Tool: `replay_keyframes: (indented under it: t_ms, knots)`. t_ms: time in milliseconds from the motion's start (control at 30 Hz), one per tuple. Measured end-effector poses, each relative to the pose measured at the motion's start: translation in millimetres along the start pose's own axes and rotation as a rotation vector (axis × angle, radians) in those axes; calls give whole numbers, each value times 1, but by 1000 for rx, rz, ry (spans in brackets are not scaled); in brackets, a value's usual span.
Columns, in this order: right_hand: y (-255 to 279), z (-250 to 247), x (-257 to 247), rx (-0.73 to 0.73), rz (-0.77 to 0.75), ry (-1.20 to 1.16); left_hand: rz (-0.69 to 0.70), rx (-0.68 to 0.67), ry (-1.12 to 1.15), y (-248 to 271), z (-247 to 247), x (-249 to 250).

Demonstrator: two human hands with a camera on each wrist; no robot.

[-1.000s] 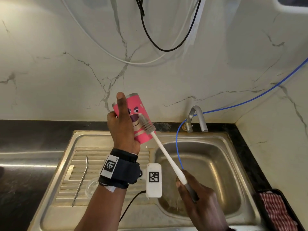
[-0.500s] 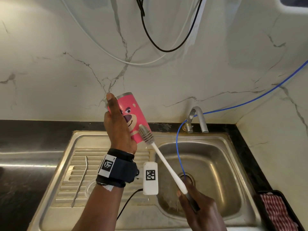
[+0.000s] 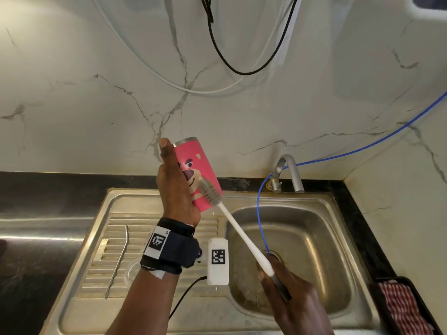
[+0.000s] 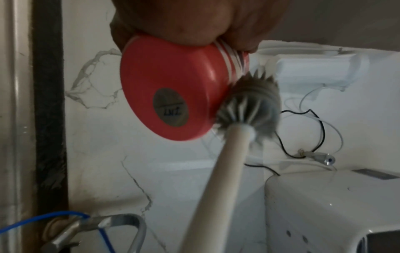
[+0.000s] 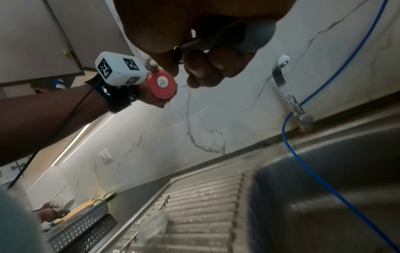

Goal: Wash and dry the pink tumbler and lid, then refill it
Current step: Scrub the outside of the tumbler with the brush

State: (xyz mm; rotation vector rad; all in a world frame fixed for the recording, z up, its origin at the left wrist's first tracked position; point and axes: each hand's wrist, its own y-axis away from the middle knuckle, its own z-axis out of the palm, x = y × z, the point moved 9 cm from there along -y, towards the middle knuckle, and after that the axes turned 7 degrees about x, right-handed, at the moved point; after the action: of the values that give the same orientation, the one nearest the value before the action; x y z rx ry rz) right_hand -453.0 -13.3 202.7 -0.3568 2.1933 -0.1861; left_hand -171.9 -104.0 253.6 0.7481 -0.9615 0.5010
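Observation:
My left hand [image 3: 177, 187] grips the pink tumbler [image 3: 202, 165] with a bear face, raised and tilted above the sink's drainboard, rim up. Its round base [image 4: 171, 95] faces the left wrist camera. My right hand [image 3: 287, 296] holds the handle of a long white bottle brush [image 3: 244, 235] over the basin. The grey bristle head [image 3: 210, 191] presses on the tumbler's lower outer wall; the bristles [image 4: 251, 106] sit beside the base rim. A clear lid [image 3: 132, 272] lies on the drainboard, partly hidden by my left wrist.
A steel sink [image 3: 302, 240] lies below, tap [image 3: 287, 170] at the back with a blue hose [image 3: 260, 213] running into the drain. A metal straw [image 3: 118, 259] lies on the drainboard. A black tray with a red checked cloth [image 3: 404, 308] sits at right.
The tumbler has been tilted and turned in my left hand, so the bear face shows more. The brush head has slid down its wall toward the base.

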Motion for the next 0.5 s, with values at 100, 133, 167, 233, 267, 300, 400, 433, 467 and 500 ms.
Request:
replay_keyframes:
  t_ms: [100, 133, 167, 233, 267, 300, 400, 433, 467, 500]
  knots:
    - [-12, 7, -9, 11, -36, 17, -33, -36, -44, 10, 8, -11]
    - [-13, 9, -11, -1, -39, 13, -42, -42, -55, 13, 9, -11]
    - [-12, 10, -13, -16, -51, 14, -48, -50, -62, 14, 10, -10]
    - [-4, 10, -13, -52, -76, 15, -38, -58, -48, 9, 8, -6]
    - [0, 9, -11, -58, -69, 14, -22, -60, -34, 7, 7, -2]
    - [4, 7, -10, -53, -68, 26, -6, -59, -22, 6, 6, 2]
    - [6, 0, -16, -11, -109, 30, -2, -67, -6, 8, 6, 6]
    - [5, 0, -20, 3, -134, 24, -11, -68, -13, 10, 6, 4]
    - [2, 0, -24, 32, -165, 28, -19, -66, -25, 13, 8, 2]
    - [-3, -1, -26, 73, -181, 32, -20, -59, -45, 17, 10, -2]
